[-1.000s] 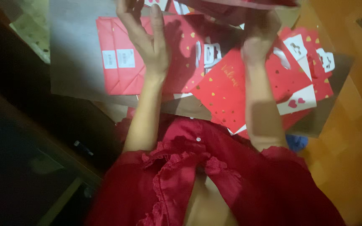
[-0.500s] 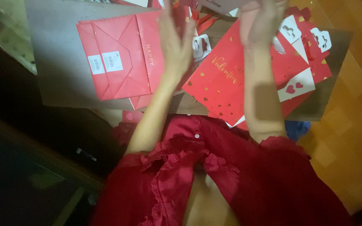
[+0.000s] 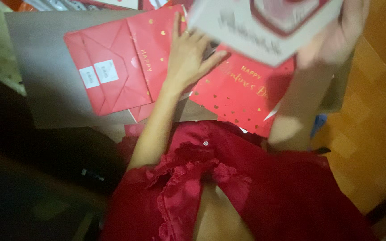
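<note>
The left hand [image 3: 188,56] lies flat and spread, palm down, near the upper middle of the frame, pressing on the overlap between two flattened red paper gift bags; it grips nothing. The right hand [image 3: 336,38], at the upper right, is raised and closed around the edge of a white card with a red panel [image 3: 264,27], holding it lifted and tilted above the pile; motion blur hides how the fingers sit.

The red bag with two white stickers [image 3: 112,71] lies folded flat at the upper left on a grey board [image 3: 36,67]. The red bag with gold hearts [image 3: 242,96] lies to the right of centre, partly under the left hand and below the lifted card. A red ruffled garment [image 3: 211,192] fills the lower frame.

The work appears to be sorting the flat paper goods, with the card just picked off the stack. A next move would likely call for a steady left palm, so that the bags do not slide.
</note>
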Action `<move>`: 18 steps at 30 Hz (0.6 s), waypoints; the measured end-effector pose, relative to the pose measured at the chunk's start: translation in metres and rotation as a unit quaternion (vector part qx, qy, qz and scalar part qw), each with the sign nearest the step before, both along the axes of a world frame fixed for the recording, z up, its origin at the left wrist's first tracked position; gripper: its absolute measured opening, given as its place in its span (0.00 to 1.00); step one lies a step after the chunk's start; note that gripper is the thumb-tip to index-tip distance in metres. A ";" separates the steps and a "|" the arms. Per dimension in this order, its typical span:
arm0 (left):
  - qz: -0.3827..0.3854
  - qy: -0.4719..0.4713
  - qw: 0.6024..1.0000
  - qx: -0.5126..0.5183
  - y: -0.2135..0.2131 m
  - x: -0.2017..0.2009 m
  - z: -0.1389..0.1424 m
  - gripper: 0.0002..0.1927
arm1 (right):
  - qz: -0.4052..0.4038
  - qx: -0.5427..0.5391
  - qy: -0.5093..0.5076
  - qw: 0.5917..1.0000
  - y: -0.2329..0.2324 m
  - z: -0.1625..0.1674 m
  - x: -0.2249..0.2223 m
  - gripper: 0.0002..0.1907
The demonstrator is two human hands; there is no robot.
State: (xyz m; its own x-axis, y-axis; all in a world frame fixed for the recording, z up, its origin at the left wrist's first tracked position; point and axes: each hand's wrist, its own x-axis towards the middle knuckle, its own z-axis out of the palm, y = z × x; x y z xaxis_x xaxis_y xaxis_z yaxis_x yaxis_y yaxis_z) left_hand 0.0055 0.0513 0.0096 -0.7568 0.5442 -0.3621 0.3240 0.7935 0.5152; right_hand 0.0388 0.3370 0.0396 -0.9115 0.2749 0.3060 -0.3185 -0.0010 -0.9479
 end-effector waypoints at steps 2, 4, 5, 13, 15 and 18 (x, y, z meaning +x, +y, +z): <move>0.016 0.170 0.972 0.162 0.001 0.000 -0.006 0.28 | -0.051 0.090 -0.030 0.994 0.006 0.014 0.032 0.18; 0.032 0.239 0.940 0.240 0.002 0.001 -0.016 0.26 | -0.011 -0.063 -0.067 0.996 0.012 0.019 0.056 0.20; 0.040 0.228 0.943 0.238 0.002 0.004 -0.021 0.24 | -0.001 -0.107 -0.074 0.991 0.015 0.019 0.068 0.22; 0.214 0.237 0.872 0.371 0.001 0.009 -0.063 0.23 | -0.152 0.122 -0.035 0.980 0.033 0.021 0.098 0.23; 0.295 0.236 0.837 0.396 0.000 0.010 -0.070 0.20 | -0.116 0.123 -0.044 0.985 0.019 0.024 0.079 0.16; 0.378 0.203 0.754 0.498 -0.001 0.010 -0.079 0.22 | -0.032 0.150 -0.125 0.980 -0.024 0.018 0.036 0.11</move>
State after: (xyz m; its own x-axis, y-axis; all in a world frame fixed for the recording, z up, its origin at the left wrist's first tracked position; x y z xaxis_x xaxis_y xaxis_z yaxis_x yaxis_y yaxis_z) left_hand 0.0150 0.0507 -0.0691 -0.9253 -0.2490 0.2861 0.2650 0.1152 0.9573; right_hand 0.0751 0.3131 0.0578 -0.9519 0.2660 0.1522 -0.0673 0.3030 -0.9506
